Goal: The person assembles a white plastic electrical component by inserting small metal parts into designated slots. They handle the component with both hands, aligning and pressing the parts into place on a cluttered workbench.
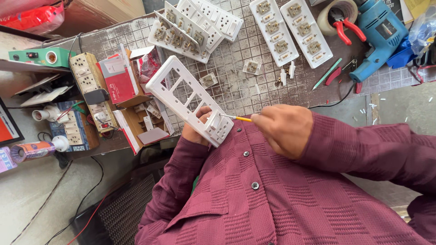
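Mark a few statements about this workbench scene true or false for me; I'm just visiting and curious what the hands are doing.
1. The left hand holds a white switch plate frame. True.
2. The right hand holds red-handled pliers. False: it holds a thin yellow-handled screwdriver, its tip at the frame's fitted socket end; the red-handled pliers lie on the bench.
3. A blue power drill lies on the bench. True.
4. Every opening in the held frame is filled. False: most openings are empty, and only the end near the hands carries a socket.
5. The person wears a maroon shirt. True.
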Demonstrator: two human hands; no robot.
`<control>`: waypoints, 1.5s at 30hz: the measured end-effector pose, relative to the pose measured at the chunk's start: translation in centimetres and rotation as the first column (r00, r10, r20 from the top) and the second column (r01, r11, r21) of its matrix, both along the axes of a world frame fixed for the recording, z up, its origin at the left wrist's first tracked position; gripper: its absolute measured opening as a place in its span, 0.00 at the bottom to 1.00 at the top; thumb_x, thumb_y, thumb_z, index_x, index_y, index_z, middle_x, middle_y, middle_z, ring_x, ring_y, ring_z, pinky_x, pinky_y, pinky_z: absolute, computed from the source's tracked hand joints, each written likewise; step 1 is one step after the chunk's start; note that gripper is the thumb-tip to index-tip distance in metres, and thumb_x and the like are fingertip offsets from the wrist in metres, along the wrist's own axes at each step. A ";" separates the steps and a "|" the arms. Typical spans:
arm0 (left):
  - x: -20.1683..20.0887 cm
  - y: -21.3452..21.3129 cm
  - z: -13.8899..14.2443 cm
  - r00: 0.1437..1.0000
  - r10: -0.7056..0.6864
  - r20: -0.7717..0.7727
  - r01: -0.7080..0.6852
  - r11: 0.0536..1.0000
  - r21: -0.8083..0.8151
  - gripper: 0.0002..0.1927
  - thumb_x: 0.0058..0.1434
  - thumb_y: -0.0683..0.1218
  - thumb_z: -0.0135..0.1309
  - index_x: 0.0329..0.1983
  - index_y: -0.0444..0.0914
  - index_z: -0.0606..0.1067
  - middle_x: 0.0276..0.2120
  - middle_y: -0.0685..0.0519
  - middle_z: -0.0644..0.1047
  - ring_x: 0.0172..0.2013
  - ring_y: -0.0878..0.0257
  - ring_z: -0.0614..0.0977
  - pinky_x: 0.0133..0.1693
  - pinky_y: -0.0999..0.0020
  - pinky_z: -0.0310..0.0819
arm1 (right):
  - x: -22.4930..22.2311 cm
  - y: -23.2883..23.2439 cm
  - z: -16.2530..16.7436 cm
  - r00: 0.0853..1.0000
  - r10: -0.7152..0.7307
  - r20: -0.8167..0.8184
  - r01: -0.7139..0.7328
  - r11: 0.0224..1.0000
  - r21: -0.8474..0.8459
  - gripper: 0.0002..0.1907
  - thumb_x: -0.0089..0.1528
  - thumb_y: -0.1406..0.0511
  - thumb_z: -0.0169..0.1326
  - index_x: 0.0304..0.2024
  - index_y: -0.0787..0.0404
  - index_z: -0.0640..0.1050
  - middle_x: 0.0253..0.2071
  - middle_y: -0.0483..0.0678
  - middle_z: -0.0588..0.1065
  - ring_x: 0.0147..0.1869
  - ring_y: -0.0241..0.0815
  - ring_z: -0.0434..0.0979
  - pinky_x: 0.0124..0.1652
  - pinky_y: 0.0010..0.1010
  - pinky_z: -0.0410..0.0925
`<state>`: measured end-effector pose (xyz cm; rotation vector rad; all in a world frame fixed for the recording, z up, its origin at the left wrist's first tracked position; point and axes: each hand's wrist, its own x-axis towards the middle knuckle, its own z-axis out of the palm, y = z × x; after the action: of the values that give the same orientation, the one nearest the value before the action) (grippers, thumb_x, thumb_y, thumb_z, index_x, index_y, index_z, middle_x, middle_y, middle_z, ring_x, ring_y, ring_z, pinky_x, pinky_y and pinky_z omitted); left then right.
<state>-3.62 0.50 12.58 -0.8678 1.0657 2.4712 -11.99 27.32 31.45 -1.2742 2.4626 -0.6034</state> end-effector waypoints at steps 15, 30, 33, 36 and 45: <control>0.3 -0.5 -2.9 0.998 -0.054 -0.018 0.055 0.996 0.074 0.10 0.67 0.41 0.55 0.48 0.32 0.76 0.36 0.49 0.81 0.34 0.62 0.84 0.36 0.69 0.82 | -0.2 -0.3 1.3 0.976 0.013 -0.218 -0.045 0.989 -0.141 0.13 0.56 0.67 0.57 0.44 0.60 0.79 0.35 0.45 0.75 0.36 0.43 0.75 0.34 0.34 0.71; 1.3 -2.0 -3.3 0.993 -0.118 -0.026 0.120 0.989 0.081 0.09 0.67 0.42 0.55 0.48 0.33 0.78 0.37 0.51 0.82 0.34 0.63 0.84 0.36 0.70 0.81 | 0.3 -0.1 0.5 0.967 0.065 -0.247 -0.066 0.998 0.002 0.12 0.60 0.64 0.53 0.44 0.62 0.78 0.36 0.46 0.74 0.38 0.44 0.76 0.35 0.36 0.71; 1.4 -2.1 -3.6 0.993 -0.112 -0.034 0.116 0.985 0.129 0.08 0.68 0.42 0.56 0.46 0.33 0.78 0.37 0.50 0.82 0.34 0.62 0.84 0.36 0.69 0.81 | -0.3 0.9 -1.1 0.947 0.044 -0.317 -0.100 0.982 -0.163 0.11 0.57 0.66 0.54 0.43 0.59 0.80 0.38 0.47 0.75 0.39 0.46 0.77 0.37 0.38 0.70; 1.2 -2.1 -4.1 0.994 -0.098 -0.048 0.104 0.982 0.158 0.07 0.69 0.42 0.56 0.46 0.33 0.78 0.36 0.51 0.82 0.33 0.63 0.84 0.35 0.69 0.81 | -1.8 3.5 -5.5 0.964 -0.091 -0.251 0.040 0.978 -0.204 0.08 0.59 0.69 0.56 0.40 0.57 0.81 0.39 0.48 0.76 0.40 0.47 0.75 0.40 0.38 0.70; -1.0 -1.2 -6.8 0.993 -0.061 -0.097 0.077 0.983 0.167 0.07 0.68 0.42 0.57 0.46 0.34 0.78 0.37 0.52 0.82 0.35 0.64 0.84 0.38 0.71 0.80 | -5.8 7.6 -29.2 0.687 -0.701 -0.191 0.692 0.712 -0.119 0.14 0.60 0.65 0.67 0.46 0.64 0.80 0.42 0.55 0.72 0.47 0.56 0.73 0.48 0.46 0.67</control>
<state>-4.63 -0.66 5.76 -0.6608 0.8801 2.5208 -17.75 34.96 2.25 -0.3517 3.1348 -0.7016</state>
